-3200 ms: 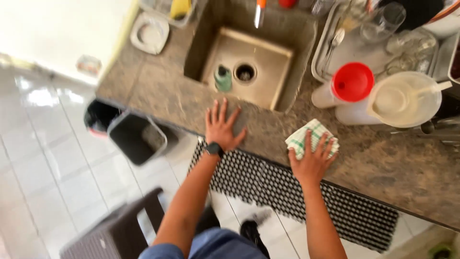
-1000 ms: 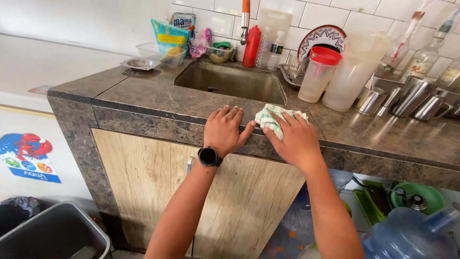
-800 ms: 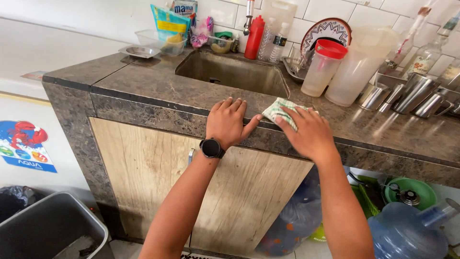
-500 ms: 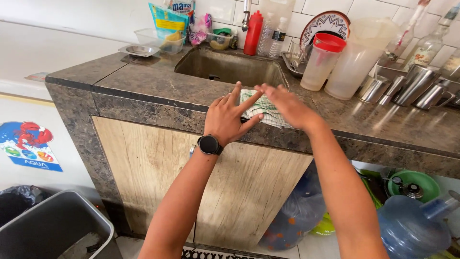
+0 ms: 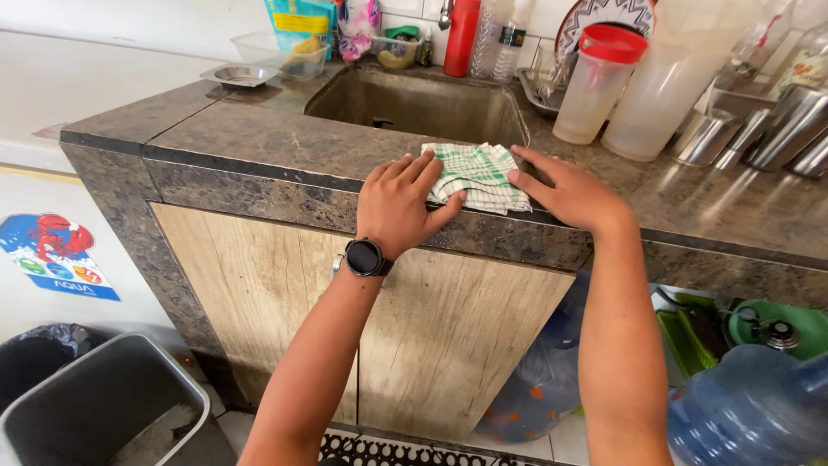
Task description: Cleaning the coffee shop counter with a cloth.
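Between the two hands, on the front lip of the counter (image 5: 259, 142), lies the cloth (image 5: 477, 175), a folded green-and-white checked rag just ahead of the sink (image 5: 414, 99). In the head view, the only one, the left hand (image 5: 401, 203) lies flat and open, palm down over the counter edge, its fingertips resting on the cloth's left border; a dark watch (image 5: 366, 257) sits on that wrist. The right hand (image 5: 565, 190) is also open and spread, fingers touching the cloth's right side, neither hand gripping it. The cloth sits so near the edge that, in my judgement, a sideways push from either hand could slide it off the lip and down toward the bin (image 5: 95, 414) below the left arm or the floor. Beyond the right hand stand a red-lidded jug (image 5: 598, 85), a larger pale pitcher (image 5: 664, 95) and metal cups (image 5: 759, 134); a wide sweep of that arm could knock them, the tall jug being the likeliest to tip. Under the right forearm a blue water bottle (image 5: 742, 406) sits low and well apart from the cloth. With palms only pressing, the folds may also bunch or come undone rather than move as one.
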